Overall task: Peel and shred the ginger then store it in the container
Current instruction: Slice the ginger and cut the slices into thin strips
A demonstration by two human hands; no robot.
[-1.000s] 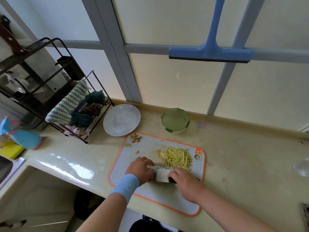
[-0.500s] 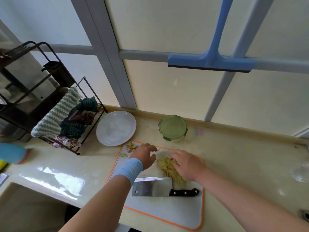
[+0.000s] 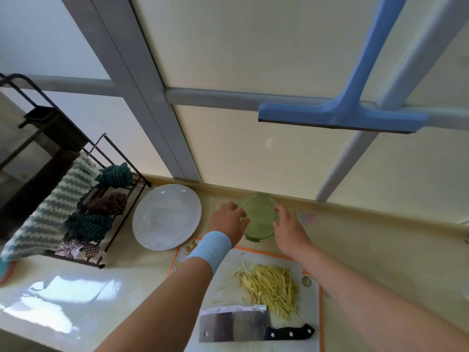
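Both hands are off the shredded ginger and now at the green-lidded container by the tabletop's back edge; left hand fingers curl on its left rim; right hand fingers spread at the right rim, contact unclear; container still closed. Cleaver lies flat at the cutting board's near edge, touching the ginger; shredding looks done, opening comes next.

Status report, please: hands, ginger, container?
Left hand grips container rim, right hand touches its side. Shredded ginger piled on cutting board. Cleaver beside it, nothing blocking.

A head-worn camera looks forward and down, close over the counter.
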